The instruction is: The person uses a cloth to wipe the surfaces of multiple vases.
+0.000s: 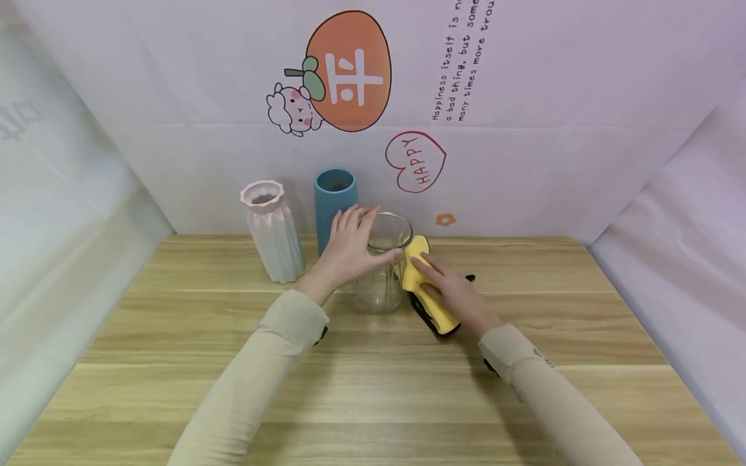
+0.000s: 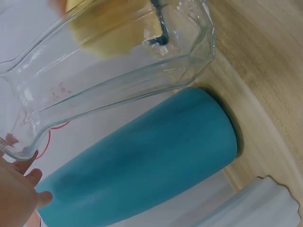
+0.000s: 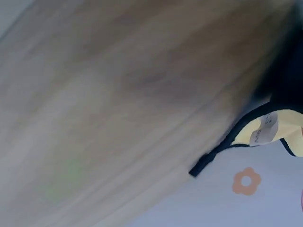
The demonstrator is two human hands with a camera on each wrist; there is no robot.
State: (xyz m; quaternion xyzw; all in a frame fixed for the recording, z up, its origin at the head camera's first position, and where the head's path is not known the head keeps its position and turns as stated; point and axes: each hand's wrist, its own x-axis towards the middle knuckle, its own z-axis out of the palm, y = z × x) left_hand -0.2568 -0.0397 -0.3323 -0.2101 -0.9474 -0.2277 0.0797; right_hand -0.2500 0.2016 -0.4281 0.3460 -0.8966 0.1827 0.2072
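A clear ribbed glass vase [image 1: 380, 294] stands on the wooden table. My left hand [image 1: 348, 251] holds it at the rim, fingers over the far side and thumb across the front. In my right hand [image 1: 457, 292] is a yellow cloth [image 1: 415, 275] with a black edge, held up against the vase's right side, its lower part hanging toward the table. Through the glass in the left wrist view, the cloth [image 2: 111, 30] shows blurred. The right wrist view catches only the cloth's black-edged corner with a label [image 3: 266, 128].
A blue vase [image 1: 335, 210] stands just behind my left hand. Left of it is a white pleated vase [image 1: 276, 243] with a pinkish rim. A printed white sheet [image 1: 513, 175] backs the table [image 1: 373, 388], and pale fabric hangs at both sides.
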